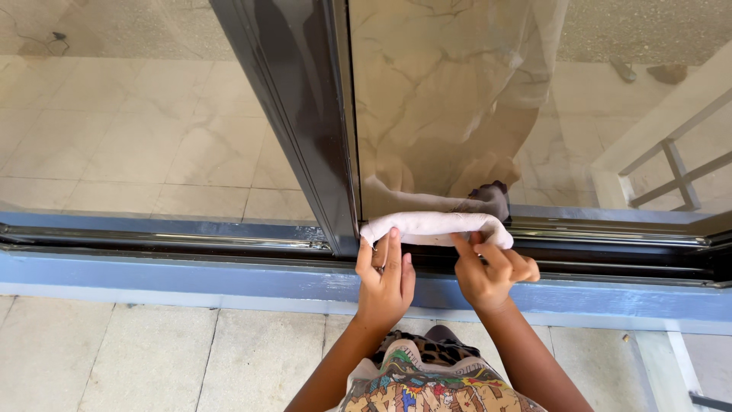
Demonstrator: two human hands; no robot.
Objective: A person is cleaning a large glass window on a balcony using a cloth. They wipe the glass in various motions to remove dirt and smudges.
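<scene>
Rolled white cloth point(435, 227) lies pressed along the bottom edge of a large sliding glass door panel point(457, 99), right where the glass meets the dark metal floor track point(152, 240), as a person crouches over it with both bare hands.

Largest in view, the glass door panel mirrors pale marble tiles and a blurred reflection of the worker. Its dark vertical metal door frame point(305, 114) runs down to meet the track just left of the cloth. Below the track runs a blue-painted sill point(152, 276), and below that the beige tiled floor point(114, 358) on which the person squats, a patterned garment point(427, 381) visible between the forearms.

The cloth is bunched into a long sausage shape, apparently so that it fits the narrow channel and reaches the corner beside the frame. The left hand point(385, 282) lies with fingers extended, fingertips pushing the cloth's left end against the frame. The right hand point(492, 271) is curled, its thumb and forefinger clamped on the cloth's right part, seemingly to keep the roll from unravelling. Both hands touch the cloth; neither holds anything else.
</scene>
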